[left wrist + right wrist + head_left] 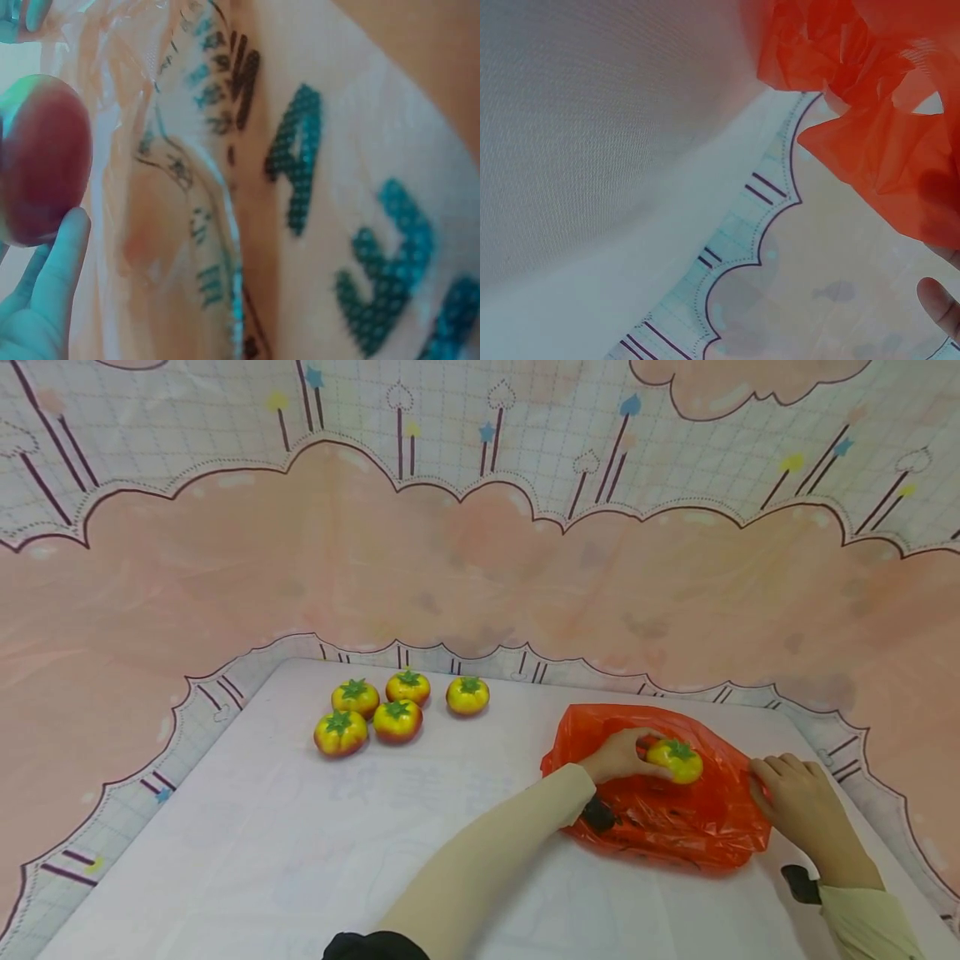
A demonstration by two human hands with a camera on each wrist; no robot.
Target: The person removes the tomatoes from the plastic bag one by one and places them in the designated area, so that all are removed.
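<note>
In the head view, my left hand (pixel 621 755) holds a yellow-and-red tomato (pixel 677 762) with a green star-shaped top, over the red plastic bag (pixel 697 843). The left wrist view shows the red underside of this tomato (pixel 52 161), with fingers (pixel 60 277) against it and the bag's printed film alongside. At the bag's right edge, my right hand (pixel 806 810) grips the plastic with bent fingers. Part of that hand shows at the right border of the right wrist view, next to the crumpled bag (pixel 885 172). What lies inside the bag is hidden.
Several similar tomatoes (pixel 341 732) stand grouped at the table's back left, with a single tomato (pixel 467 696) a little right of them. The white tabletop (pixel 300 843) meets a patterned cloth backdrop (pixel 420 577) along its back and sides.
</note>
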